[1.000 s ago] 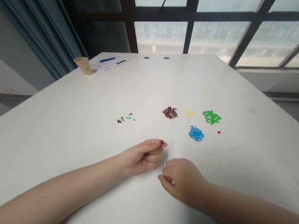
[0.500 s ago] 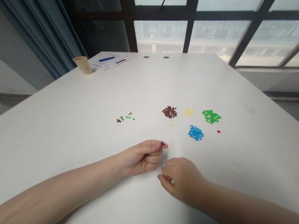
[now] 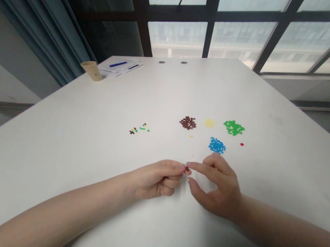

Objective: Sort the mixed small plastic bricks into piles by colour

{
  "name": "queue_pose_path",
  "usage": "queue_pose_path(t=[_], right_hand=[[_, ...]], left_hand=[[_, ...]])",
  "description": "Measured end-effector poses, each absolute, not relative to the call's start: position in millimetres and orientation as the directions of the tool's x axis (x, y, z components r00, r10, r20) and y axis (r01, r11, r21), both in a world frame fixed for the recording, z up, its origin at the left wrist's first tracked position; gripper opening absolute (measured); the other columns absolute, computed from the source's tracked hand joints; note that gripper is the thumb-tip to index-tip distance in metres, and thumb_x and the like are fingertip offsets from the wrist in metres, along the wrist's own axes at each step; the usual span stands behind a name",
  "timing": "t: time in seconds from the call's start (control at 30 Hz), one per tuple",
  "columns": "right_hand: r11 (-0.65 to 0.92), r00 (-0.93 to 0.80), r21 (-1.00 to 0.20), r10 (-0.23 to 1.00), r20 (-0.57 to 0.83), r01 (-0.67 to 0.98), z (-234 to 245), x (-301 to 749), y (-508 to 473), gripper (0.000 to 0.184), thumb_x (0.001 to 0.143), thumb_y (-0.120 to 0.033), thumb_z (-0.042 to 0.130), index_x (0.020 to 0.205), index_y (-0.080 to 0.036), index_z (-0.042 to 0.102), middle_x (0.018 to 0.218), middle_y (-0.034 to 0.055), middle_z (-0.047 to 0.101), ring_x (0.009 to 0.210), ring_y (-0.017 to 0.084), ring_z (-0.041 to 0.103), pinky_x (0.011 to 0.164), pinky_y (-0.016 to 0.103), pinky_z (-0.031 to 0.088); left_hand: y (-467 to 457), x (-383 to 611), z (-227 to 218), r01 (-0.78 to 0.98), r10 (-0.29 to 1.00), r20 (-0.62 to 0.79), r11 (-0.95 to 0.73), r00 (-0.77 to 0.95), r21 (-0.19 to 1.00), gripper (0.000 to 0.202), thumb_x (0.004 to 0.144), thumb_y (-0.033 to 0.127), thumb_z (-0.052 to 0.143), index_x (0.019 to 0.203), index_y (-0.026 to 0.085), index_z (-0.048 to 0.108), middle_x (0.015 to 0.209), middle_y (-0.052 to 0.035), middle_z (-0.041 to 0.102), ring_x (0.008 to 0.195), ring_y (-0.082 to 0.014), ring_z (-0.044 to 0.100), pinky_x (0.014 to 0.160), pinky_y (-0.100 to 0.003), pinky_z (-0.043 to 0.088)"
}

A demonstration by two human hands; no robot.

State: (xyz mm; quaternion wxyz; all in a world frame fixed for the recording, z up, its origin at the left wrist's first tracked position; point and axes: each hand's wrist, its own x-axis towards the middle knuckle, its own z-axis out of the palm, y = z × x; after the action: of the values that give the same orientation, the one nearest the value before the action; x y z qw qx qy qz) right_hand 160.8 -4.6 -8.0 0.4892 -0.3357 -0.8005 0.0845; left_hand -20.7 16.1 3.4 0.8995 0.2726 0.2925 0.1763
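My left hand (image 3: 163, 178) is closed, its thumb and forefinger pinching a small brown piece (image 3: 187, 169). From the right, my right hand (image 3: 220, 184) reaches in with thumb and forefinger apart. Its forefinger tip is at the brown piece, and a tiny pale speck shows at the thumb tip, too small to name. Beyond the hands lie loose piles of small flat-looking pieces: a brown pile (image 3: 188, 123), a pale yellow pile (image 3: 209, 123), a green pile (image 3: 233, 128) and a blue pile (image 3: 217, 145). Several faint pale bits (image 3: 191, 151) lie just past my fingertips.
On the white table (image 3: 84, 147), small mixed-colour clusters (image 3: 133, 130) lie left of the piles. A red piece (image 3: 242, 144) and a single yellow piece (image 3: 191, 136) lie apart. A paper cup (image 3: 91, 70) stands near the left edge, beside papers (image 3: 120, 67) with a blue pen (image 3: 118, 64).
My right hand has opened out and moved up, bringing its forefinger to the brown piece. My left hand has shifted slightly right and down, still pinching that piece.
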Motion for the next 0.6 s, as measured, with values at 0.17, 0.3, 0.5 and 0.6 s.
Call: queue_pose_path(t=[0.17,0.3,0.5,0.6], right_hand=[[0.744,-0.264,-0.495,0.64,0.722,0.449,-8.1,159.4,-5.3,0.026,0.071,-0.015,0.057,0.096,-0.022,0.06,0.067,-0.0005,0.049,0.062,0.012,0.046,0.06,0.029,0.041],[0.74,-0.292,-0.519,0.657,0.695,0.428,-4.9,160.7,-5.2,0.021,0.072,-0.013,0.056,0.091,-0.021,0.06,0.067,-0.0003,0.048,0.063,0.013,0.046,0.059,0.029,0.04],[0.735,-0.295,-0.536,0.667,0.684,0.416,-6.7,160.9,-4.3,0.015,0.072,-0.012,0.055,0.084,-0.019,0.061,0.065,-0.0011,0.046,0.062,0.011,0.046,0.058,0.027,0.039],[0.733,-0.295,-0.54,0.669,0.682,0.415,-6.7,160.7,-4.7,0.015,0.072,-0.012,0.055,0.084,-0.02,0.061,0.065,-0.0012,0.046,0.061,0.012,0.046,0.058,0.027,0.039]], left_hand=[[17.0,-20.4,2.9,-0.138,0.465,-0.432,0.788,0.773,0.6,0.022,0.074,0.032,0.062,0.069,0.013,0.052,0.048,0.0094,0.014,0.043,-0.0045,0.007,0.038,-0.018,0.008],[16.8,-20.1,2.7,-0.123,0.463,-0.434,0.78,0.773,0.613,0.023,0.073,0.034,0.062,0.071,0.013,0.054,0.047,0.01,0.013,0.042,-0.0042,0.006,0.038,-0.018,0.007],[16.3,-20.5,4.1,-0.114,0.46,-0.43,0.775,0.777,0.621,0.024,0.073,0.035,0.062,0.07,0.012,0.054,0.047,0.0101,0.012,0.042,-0.0039,0.006,0.039,-0.018,0.006],[16.4,-20.3,2.9,-0.105,0.46,-0.425,0.765,0.78,0.636,0.024,0.073,0.035,0.062,0.071,0.012,0.054,0.047,0.01,0.014,0.043,-0.0039,0.006,0.039,-0.019,0.006]])
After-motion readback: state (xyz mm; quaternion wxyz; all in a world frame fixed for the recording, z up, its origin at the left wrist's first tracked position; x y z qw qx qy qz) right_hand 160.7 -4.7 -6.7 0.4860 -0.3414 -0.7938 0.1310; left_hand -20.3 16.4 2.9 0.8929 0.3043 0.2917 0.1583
